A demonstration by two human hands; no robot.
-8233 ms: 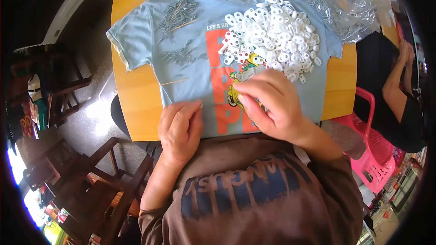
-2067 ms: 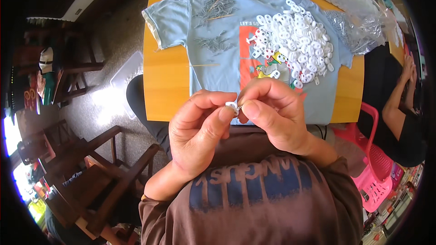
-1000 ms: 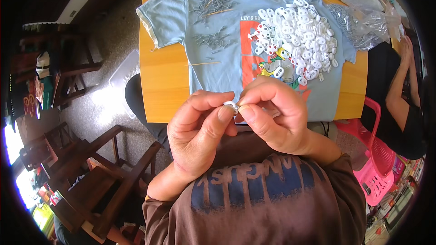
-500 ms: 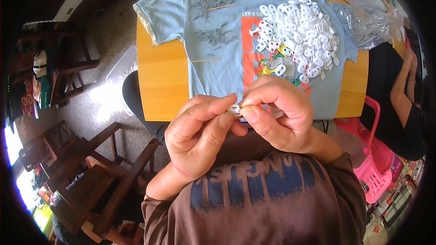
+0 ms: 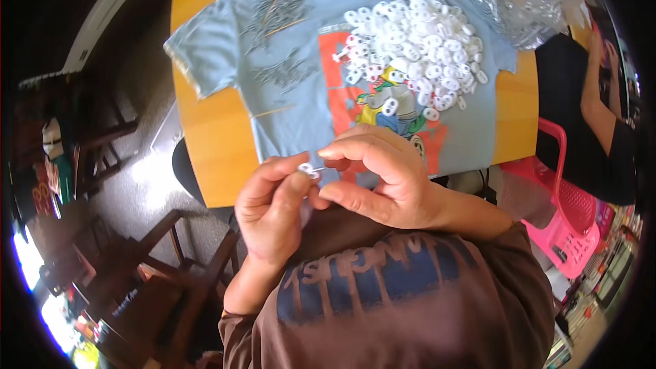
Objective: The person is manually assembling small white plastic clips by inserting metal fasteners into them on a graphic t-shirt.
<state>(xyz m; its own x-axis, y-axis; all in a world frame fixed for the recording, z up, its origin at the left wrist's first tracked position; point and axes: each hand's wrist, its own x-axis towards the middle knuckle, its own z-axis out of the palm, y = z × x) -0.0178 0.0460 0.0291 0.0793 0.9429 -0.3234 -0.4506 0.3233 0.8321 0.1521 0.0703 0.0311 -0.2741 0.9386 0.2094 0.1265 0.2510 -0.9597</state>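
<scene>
My left hand [image 5: 270, 215] pinches a small white oval plastic piece with holes [image 5: 309, 170] between thumb and fingers, just past the table's near edge. To its right, my right hand [image 5: 389, 181] has thumb and forefinger apart, with nothing visible between them. Beyond both hands a light blue T-shirt [image 5: 273, 133] lies spread over the wooden table [image 5: 212, 164]. A big heap of similar white oval pieces [image 5: 417, 44] covers its printed front. On the left of the shirt are two loose heaps of thin grey metal parts, a larger one [image 5: 277, 14] and a smaller one [image 5: 285, 72], probably little springs.
Thin sticks [image 5: 273, 111] lie by the grey heaps. A clear plastic bag [image 5: 523, 17] of grey parts sits at the far right. Another person's forearm [image 5: 600, 99] shows beyond the pink plastic chair [image 5: 570, 222]. Dark wooden chairs [image 5: 164, 287] stand at left.
My right thumb and forefinger have come away from the white piece and spread apart. My left hand still pinches it. The view has shifted, with the table now tilted.
</scene>
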